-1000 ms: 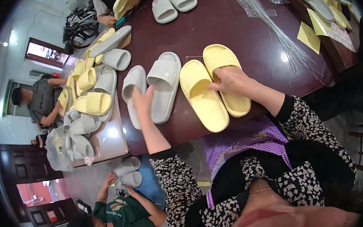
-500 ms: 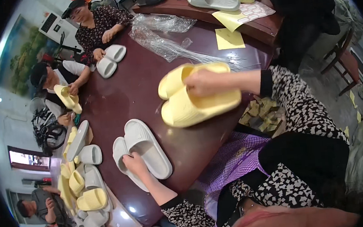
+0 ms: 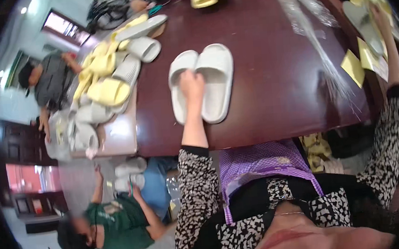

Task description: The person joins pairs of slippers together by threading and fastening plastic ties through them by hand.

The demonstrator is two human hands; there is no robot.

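Two pale grey-white slippers (image 3: 202, 83) lie on the dark maroon table (image 3: 272, 95). At far left sits a heap of pale yellow and grey slippers (image 3: 107, 80). Yellow paper sheets (image 3: 353, 68) lie at right. The sleeves (image 3: 196, 195) are black-and-white speckled; the apron (image 3: 261, 164) is purple-checked.

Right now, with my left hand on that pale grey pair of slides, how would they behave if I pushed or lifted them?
The pale grey slides look thick and foamy, so probably light and slightly bendy. Lying flat on the glossy dark table, they should slide without tipping. Your left hand spans both, so they would likely move together.
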